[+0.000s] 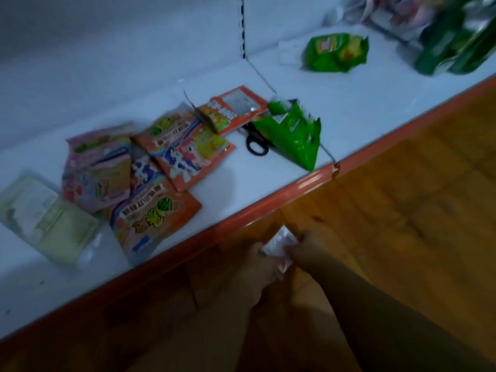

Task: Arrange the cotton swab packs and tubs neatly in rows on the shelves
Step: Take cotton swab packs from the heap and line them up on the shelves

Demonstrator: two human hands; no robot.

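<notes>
Head view: task barely begun. Orange packs [171,167] heaped, overlapping and skewed, left of scissors [256,142]; no row yet. Green pack [292,135] touches scissors on right. Clear pack [279,244] nearer me than scissors, off shelf [241,183], pinched between my left hand [257,267] and right hand [306,245]. Long axis seems to run shelf-to-me; blurred, unsure. No tubs seen.

Motion blur smears the small clear pack [279,249] held between the left hand [259,267] and the right hand [308,247]; we cannot tell its content. The scissors [256,147] lie half hidden under the green bag [295,135]. At top right the dark green packs [453,38] are blurred and cut by the edge.
</notes>
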